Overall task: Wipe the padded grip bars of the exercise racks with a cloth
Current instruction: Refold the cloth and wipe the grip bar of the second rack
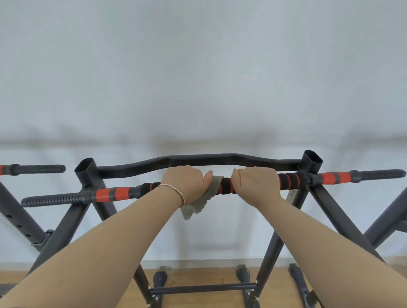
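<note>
A padded grip bar (119, 193) with black and orange foam runs across a dark grey exercise rack (89, 170) in front of me. My left hand (185, 182), a thin bracelet on its wrist, grips the middle of the bar through a grey-green cloth (198, 205). The cloth wraps the bar under the palm and its loose end hangs below the wrist. Just to the right, my right hand (254, 181) curls round the bare foam of the same bar. A short stretch of black and orange foam shows between the two hands.
A curved black upper bar (198, 160) runs just behind the grip bar. Ribbed black ends (50, 200) stick out on both sides. A second rack (2, 190) stands at the left, another frame (405, 203) at the right. White wall behind, wooden floor below.
</note>
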